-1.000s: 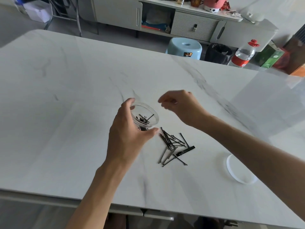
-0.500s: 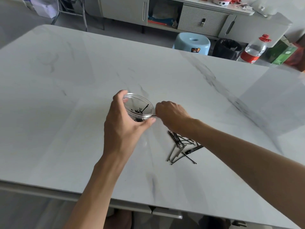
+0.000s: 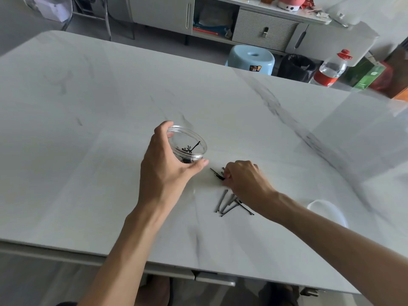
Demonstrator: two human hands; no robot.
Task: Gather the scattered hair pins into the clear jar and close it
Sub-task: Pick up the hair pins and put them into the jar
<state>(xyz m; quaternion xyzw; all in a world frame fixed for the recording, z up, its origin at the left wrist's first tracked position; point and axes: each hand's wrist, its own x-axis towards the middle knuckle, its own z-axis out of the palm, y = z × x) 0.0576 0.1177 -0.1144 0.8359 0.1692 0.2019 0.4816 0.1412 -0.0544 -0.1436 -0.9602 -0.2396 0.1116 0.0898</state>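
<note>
Clear jar (image 3: 187, 144) at frame centre, open-topped, few pins inside — my left hand (image 3: 167, 171) wraps it. Right hand (image 3: 245, 180) pinches hair pins (image 3: 229, 202) on tabletop (image 3: 88, 151), lower right — lid (image 3: 326, 212) beyond.

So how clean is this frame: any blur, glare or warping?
Head view: wide-angle warping bows the table edges; motion blur smears the white lid and far right corner; soft, even light, faint shadows; the clear jar and hair pins stay readable.
</note>
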